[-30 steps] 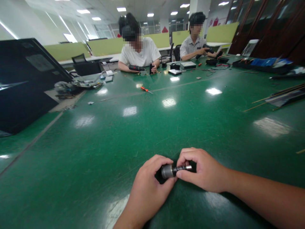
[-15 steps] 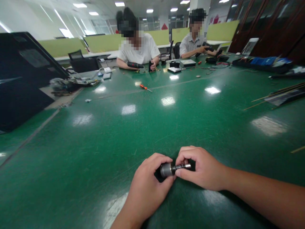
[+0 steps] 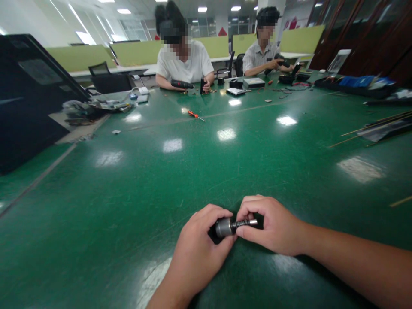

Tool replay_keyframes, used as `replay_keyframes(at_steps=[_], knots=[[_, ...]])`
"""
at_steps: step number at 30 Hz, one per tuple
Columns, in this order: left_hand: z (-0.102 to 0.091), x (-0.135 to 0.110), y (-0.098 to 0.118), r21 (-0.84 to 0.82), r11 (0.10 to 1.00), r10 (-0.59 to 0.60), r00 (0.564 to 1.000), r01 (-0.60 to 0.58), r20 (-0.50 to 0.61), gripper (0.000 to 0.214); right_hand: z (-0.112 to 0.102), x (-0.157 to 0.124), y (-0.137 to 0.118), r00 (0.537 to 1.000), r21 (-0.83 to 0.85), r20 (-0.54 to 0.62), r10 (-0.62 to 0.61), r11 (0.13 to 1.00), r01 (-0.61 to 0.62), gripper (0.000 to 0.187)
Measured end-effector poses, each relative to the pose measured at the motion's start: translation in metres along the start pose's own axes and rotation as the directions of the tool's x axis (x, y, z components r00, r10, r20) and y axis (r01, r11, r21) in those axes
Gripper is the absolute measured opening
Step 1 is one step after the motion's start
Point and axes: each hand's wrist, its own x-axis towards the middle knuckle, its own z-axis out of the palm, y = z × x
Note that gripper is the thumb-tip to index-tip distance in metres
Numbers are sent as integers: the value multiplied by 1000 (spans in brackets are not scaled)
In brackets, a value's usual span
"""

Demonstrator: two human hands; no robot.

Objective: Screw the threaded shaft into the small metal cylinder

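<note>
A small grey metal cylinder [image 3: 224, 227] with a thin threaded shaft [image 3: 247, 223] sticking out to the right lies low over the green table [image 3: 206, 163], near its front edge. My left hand [image 3: 198, 253] is closed round the cylinder's dark left end. My right hand [image 3: 273, 225] pinches the shaft between thumb and curled fingers. Both hands rest on the table and touch each other at the part.
Two people sit at the far side working with hand tools. An orange screwdriver [image 3: 193, 114] lies mid-table. A black case [image 3: 28, 98] stands at the left, with clutter beside it. Thin rods [image 3: 370, 128] and a blue tray [image 3: 357, 83] lie at the right.
My hands and the metal part hold nearly the same grip and place. The view has tipped slightly, so the far things sit a little lower in the picture.
</note>
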Motion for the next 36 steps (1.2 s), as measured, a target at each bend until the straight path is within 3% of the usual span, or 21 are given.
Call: replay_keyframes(at_steps=[19, 24, 29, 36], knots=[[-1, 1, 1, -7, 1000, -17, 1000, 17, 7, 24, 1, 0, 0, 1000, 37, -9, 13, 999, -12, 6], [0, -2, -3, -61, 997, -42, 995, 37, -86, 40, -1, 0, -1, 999, 123, -34, 20, 992, -16, 6], [-2, -5, -5, -66, 997, -41, 995, 36, -86, 27, 0, 1, 2, 998, 193, -55, 40, 981, -29, 11], [-5, -5, -4, -120, 987, -115, 990, 104, -87, 28, 0, 2, 7, 992, 256, -107, 70, 966, -41, 18]])
